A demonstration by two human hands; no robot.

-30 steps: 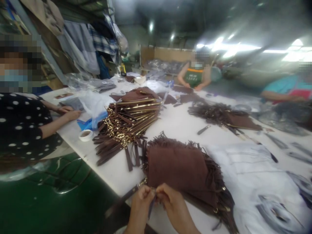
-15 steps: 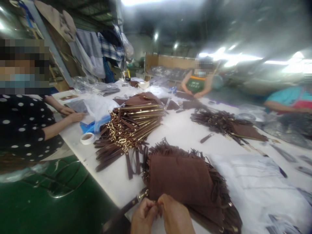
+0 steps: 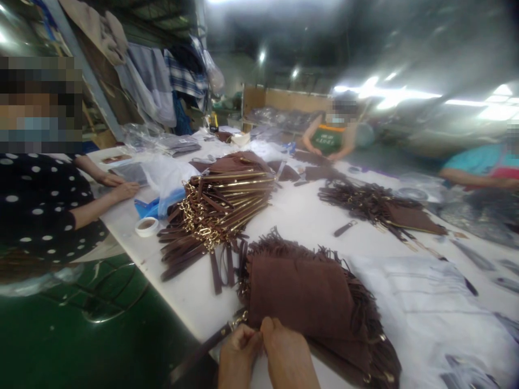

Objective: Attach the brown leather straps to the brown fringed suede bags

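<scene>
Close together at the near edge of the table, my left hand [image 3: 237, 354] and my right hand [image 3: 284, 348] pinch something small that the fingers hide. Both hands are closed and touch or nearly touch at the fingertips. Just beyond them lies a stack of brown fringed bags [image 3: 298, 289] with gold rings at its near right corner. A brown strap [image 3: 203, 351] with a gold clasp [image 3: 238, 320] runs from the bag's left corner beside my left hand, over the table edge.
A heap of brown bags with gold zips and chains [image 3: 223, 200] lies ahead. A roll of white tape [image 3: 146, 227] sits by the left edge. More brown straps [image 3: 365, 200] lie to the right, near white plastic sheeting [image 3: 421, 302]. Several people work around the table [image 3: 300, 213].
My hands stay together at the same place, with my right hand turned slightly and its fingers drawn in closer. The co-worker's hands at the left have shifted a little.
</scene>
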